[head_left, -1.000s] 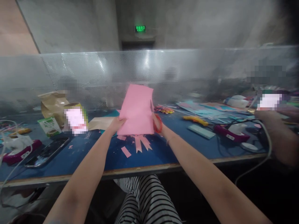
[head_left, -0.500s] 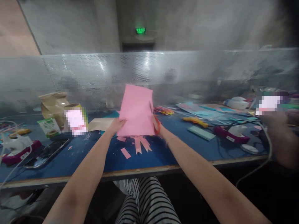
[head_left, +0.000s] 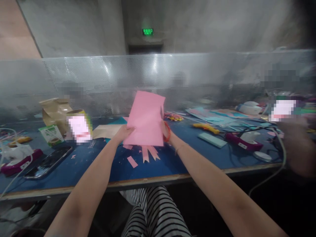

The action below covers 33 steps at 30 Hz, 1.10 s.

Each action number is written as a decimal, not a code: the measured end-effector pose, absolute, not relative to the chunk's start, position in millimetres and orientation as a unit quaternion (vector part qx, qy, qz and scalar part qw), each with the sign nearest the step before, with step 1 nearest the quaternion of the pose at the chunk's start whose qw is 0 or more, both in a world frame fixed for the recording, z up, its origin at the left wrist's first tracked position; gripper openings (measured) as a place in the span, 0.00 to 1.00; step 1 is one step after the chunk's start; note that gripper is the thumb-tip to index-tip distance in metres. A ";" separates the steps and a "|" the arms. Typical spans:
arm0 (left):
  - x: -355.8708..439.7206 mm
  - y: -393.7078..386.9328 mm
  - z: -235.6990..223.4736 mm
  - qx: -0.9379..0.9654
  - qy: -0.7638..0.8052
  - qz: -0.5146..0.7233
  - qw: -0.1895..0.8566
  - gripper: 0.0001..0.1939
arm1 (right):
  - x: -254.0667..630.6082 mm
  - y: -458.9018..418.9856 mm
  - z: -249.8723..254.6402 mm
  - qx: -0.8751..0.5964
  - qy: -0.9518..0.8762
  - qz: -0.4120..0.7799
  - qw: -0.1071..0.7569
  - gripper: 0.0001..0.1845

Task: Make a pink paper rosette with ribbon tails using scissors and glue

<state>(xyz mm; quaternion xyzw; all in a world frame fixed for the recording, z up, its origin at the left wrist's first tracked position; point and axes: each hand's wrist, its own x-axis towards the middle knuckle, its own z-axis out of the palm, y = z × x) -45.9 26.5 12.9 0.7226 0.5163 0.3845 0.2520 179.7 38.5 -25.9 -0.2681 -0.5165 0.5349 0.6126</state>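
A pink sheet of paper (head_left: 145, 118) is held up over the table, leaning slightly to the right. My left hand (head_left: 126, 132) pinches its lower left edge. At the lower right edge, my right hand (head_left: 165, 129) is closed round scissors with orange-red handles (head_left: 168, 132). A dark blade shows along the sheet's right edge; the paper hides most of the right fingers. Below the sheet lie pink strips with notched ends (head_left: 149, 153) and a small pink rectangle (head_left: 132, 162).
On the left are a phone (head_left: 49, 162), a green-white packet (head_left: 51, 135), a brown paper bag (head_left: 55, 113) and beige paper (head_left: 106, 131). To the right lie a yellow-handled tool (head_left: 206, 127), a pale green block (head_left: 212, 140) and a purple power strip (head_left: 243, 142). A person's arm (head_left: 300, 148) is at far right.
The top of the pink sheet has swung a little to the right. Both hands keep their hold, and more of the orange-red scissor handle shows.
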 end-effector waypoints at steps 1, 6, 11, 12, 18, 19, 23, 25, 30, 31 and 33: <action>-45.7 26.4 13.0 0.721 0.519 0.383 0.252 0.22 | 179.5 39.9 -26.8 -0.268 -0.515 0.538 0.612 0.17; -44.7 23.6 15.5 0.721 0.524 0.378 0.251 0.22 | 176.8 45.1 -31.7 -0.264 -0.481 0.564 0.617 0.17; -44.9 22.2 15.7 0.722 0.529 0.363 0.259 0.22 | 176.7 45.4 -32.0 -0.261 -0.432 0.595 0.625 0.16; -45.1 22.3 15.4 0.726 0.522 0.360 0.266 0.22 | 177.5 44.7 -31.4 -0.255 -0.442 0.590 0.625 0.17; -46.5 21.8 14.8 0.739 0.505 0.339 0.290 0.21 | 180.3 39.5 -26.7 -0.251 -0.485 0.548 0.634 0.19; -46.7 22.0 14.7 0.739 0.506 0.339 0.290 0.21 | 180.2 39.4 -26.2 -0.252 -0.489 0.544 0.633 0.19; -48.0 24.4 13.5 0.734 0.510 0.347 0.285 0.21 | 179.9 41.0 -26.8 -0.250 -0.504 0.530 0.635 0.20; -48.6 25.1 13.3 0.734 0.510 0.347 0.283 0.21 | 180.1 41.7 -27.9 -0.256 -0.513 0.523 0.630 0.21; -47.9 22.1 16.3 0.735 0.512 0.341 0.287 0.21 | 179.3 42.0 -29.8 -0.294 -0.525 0.518 0.608 0.27; -47.7 21.4 16.8 0.733 0.514 0.341 0.287 0.22 | 178.8 42.2 -29.6 -0.297 -0.522 0.521 0.606 0.27; -47.5 20.9 17.0 0.730 0.514 0.344 0.290 0.22 | 177.8 42.6 -28.5 -0.291 -0.508 0.532 0.612 0.26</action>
